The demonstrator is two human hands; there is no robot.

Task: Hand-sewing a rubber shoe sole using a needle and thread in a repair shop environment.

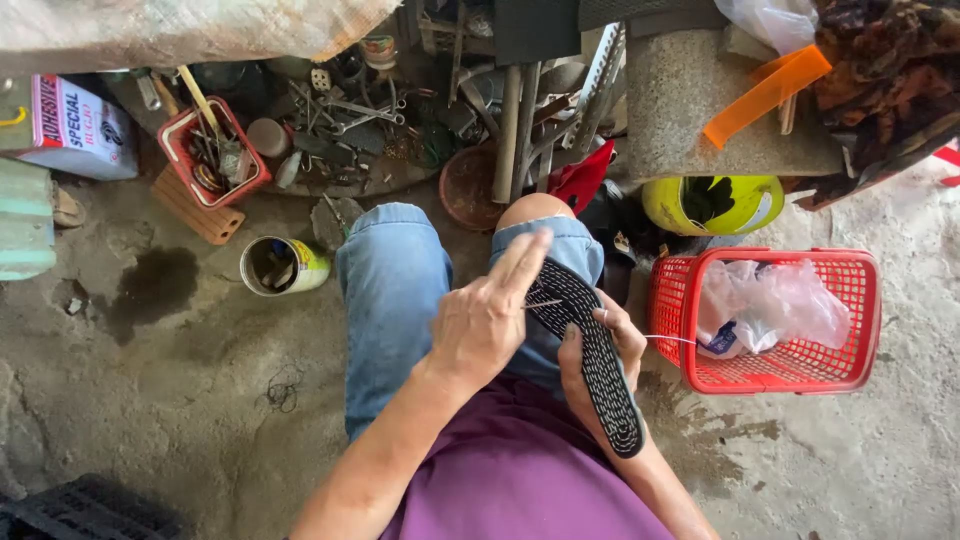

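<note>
Stitching underway: right hand point(600, 350) cups black insole point(592, 355), left hand point(485, 320) pinches needle point(543, 303); next pull likely needs taut thread point(670, 339).

Stained concrete floor point(180, 400); red basket point(770, 375), tin can point(283, 266), brick point(195, 208)

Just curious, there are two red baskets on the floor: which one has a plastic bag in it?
The big red mesh basket beside the right hand holds the clear bag; the small red basket holds tools.
</note>
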